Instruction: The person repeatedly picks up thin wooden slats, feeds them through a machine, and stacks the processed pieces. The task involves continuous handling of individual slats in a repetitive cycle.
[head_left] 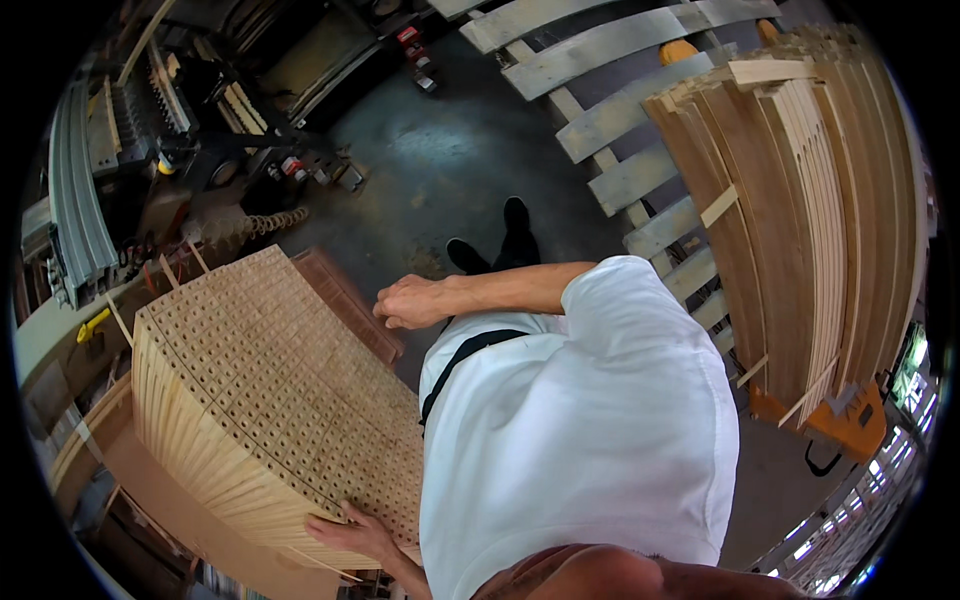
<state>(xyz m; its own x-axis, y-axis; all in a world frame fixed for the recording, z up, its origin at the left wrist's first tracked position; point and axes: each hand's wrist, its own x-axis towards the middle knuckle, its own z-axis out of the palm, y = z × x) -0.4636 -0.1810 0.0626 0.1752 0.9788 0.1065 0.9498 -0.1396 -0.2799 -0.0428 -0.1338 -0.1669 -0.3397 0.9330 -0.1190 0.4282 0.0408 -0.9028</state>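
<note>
A large stack of pale wooden strips (290, 370) stands close before me, its upper face covered with rows of small dark holes. My left hand (355, 535) rests against the stack's near lower edge, fingers stretched along the side and thumb by the top corner. My right hand (410, 302) hangs in front of my waist, apart from the stack, with its fingers curled in. Whatever may lie inside those fingers is hidden. Below the right hand, a reddish-brown board (345, 300) lies alongside the stack.
Tall curved-looking piles of wooden boards (740, 230) stand at the right, near grey slatted pallets (640, 185). An orange pallet-jack-like piece (850, 422) sits below them. Machinery with a coiled hose (255, 225) fills the upper left, beside grey metal rails (80, 200).
</note>
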